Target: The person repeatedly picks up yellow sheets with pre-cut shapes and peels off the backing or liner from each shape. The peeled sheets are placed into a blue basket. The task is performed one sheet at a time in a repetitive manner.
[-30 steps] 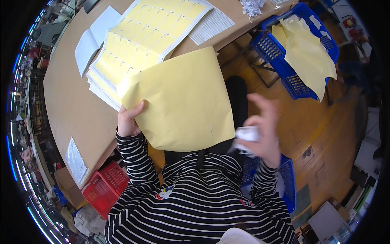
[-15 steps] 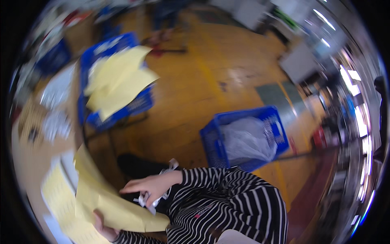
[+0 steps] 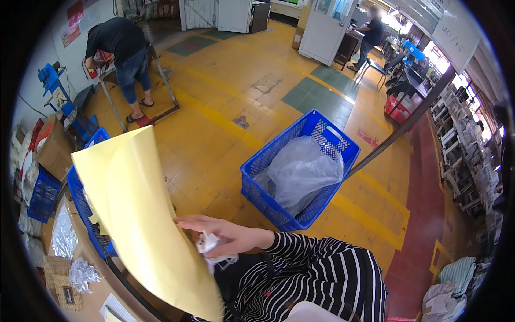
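A large yellow paper sheet stands curved and upright in front of me, at the left of the view. My right hand, in a black-and-white striped sleeve, touches the sheet's right edge and is closed on a small crumpled white piece. My left hand is hidden, perhaps behind the sheet. A blue plastic basket lined with a clear plastic bag stands on the yellow floor just beyond my right hand.
A person in dark clothes bends over a metal-legged table at the far left, and another person stands by a far door. A second blue crate and cardboard boxes sit at the left. Crumpled plastic lies on the tabletop.
My view has swung from the table to the open floor on the right. The yellow sheet, lying flat over my lap before, is now raised upright. My right hand keeps the white piece.
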Motion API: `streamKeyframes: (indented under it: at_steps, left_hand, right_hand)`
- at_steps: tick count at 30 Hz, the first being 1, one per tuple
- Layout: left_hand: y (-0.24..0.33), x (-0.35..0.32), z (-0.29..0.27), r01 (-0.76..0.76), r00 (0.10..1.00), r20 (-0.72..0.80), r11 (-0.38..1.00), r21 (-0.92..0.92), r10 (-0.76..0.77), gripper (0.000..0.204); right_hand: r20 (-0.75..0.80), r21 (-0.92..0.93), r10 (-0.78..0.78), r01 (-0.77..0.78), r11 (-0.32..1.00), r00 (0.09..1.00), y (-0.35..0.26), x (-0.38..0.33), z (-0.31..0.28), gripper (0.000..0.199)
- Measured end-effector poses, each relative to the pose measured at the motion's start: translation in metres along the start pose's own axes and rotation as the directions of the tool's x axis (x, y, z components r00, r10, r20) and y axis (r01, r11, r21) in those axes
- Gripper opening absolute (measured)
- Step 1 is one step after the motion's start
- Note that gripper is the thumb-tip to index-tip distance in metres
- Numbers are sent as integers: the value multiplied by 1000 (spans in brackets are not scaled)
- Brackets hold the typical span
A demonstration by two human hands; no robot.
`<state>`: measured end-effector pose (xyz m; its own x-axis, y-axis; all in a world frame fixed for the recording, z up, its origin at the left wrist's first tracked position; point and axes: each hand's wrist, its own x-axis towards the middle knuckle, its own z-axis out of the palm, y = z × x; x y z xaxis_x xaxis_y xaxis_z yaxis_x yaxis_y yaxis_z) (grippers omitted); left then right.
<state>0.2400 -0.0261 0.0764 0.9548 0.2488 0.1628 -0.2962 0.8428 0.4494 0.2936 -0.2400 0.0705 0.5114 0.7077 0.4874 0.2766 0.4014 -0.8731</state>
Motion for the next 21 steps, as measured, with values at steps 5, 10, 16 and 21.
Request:
streamKeyframes:
  at_steps: [5,10,16,21]
  left_hand:
    - [-22,-41,-22,-36,983,-182,999,-24,31,66]
    - [-37,-118,-62,-139,901,-416,990,-10,122,67]
    - [-64,-217,-103,-302,797,-549,953,-2,251,67]
    - [-89,-284,-137,-404,785,-525,914,-29,330,67]
  right_hand:
    - [-29,-402,216,-210,891,976,30,11,9,63]
    - [137,-519,382,-262,814,914,111,3,74,43]
    - [368,-585,494,-217,782,788,195,-43,168,26]
    - [398,-600,512,-205,773,761,225,-75,203,24]
